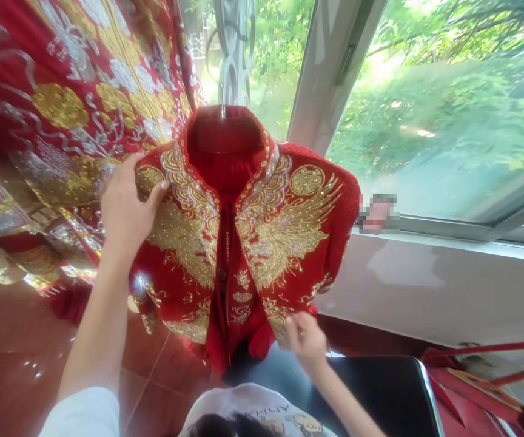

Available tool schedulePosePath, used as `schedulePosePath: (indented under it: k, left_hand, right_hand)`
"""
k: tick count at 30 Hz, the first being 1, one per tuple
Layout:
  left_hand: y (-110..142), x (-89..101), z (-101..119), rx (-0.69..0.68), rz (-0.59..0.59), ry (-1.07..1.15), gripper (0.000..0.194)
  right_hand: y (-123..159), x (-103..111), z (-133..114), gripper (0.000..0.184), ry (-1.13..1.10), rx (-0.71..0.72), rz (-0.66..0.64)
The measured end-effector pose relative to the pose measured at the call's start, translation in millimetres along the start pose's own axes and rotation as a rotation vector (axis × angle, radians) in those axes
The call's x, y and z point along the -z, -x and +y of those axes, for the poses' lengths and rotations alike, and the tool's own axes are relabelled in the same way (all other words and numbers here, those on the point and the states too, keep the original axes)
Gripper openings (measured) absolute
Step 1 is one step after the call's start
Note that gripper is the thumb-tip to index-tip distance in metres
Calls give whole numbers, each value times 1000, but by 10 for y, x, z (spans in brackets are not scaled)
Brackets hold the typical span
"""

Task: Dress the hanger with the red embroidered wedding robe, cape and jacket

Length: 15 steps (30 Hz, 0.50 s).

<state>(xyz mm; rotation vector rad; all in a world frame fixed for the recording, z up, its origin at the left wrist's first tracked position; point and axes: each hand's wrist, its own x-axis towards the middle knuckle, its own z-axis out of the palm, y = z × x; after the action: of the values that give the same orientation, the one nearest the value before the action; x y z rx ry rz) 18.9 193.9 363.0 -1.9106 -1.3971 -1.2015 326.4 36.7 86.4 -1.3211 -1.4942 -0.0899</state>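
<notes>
A red jacket (289, 243) with gold and silver embroidery hangs from a hanger (222, 103), its front parted. Through the gap shows more red cloth (241, 291) with silver motifs. My left hand (128, 200) holds the jacket's left-side shoulder, thumb on the embroidered front and fingers over the outer edge, partly out of sight behind it. Down at the lower right front edge, my right hand (308, 343) is closed on the jacket near its hem. Its fingertips are blurred.
A large red gown (66, 103) with gold and silver embroidery hangs at the left. Behind are windows (426, 121) and a white sill (448, 240). A black seat (380, 388) stands lower right, beside red items (466, 388). The floor (148, 358) is red tile.
</notes>
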Motion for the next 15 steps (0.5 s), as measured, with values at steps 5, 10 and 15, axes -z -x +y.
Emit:
schedulePosePath:
  k: [5, 10, 15]
  left_hand:
    - [-125, 39, -234, -49, -27, 122, 81]
    - [-410, 75, -461, 182, -299, 397, 71]
    - [-416, -107, -500, 585, -357, 755, 47]
  right_hand:
    - [-1638, 441, -232, 85, 255, 380, 432]
    - [-2545, 543, -238, 57, 81, 255, 221]
    - [-2935, 718, 30, 29, -468, -277, -83]
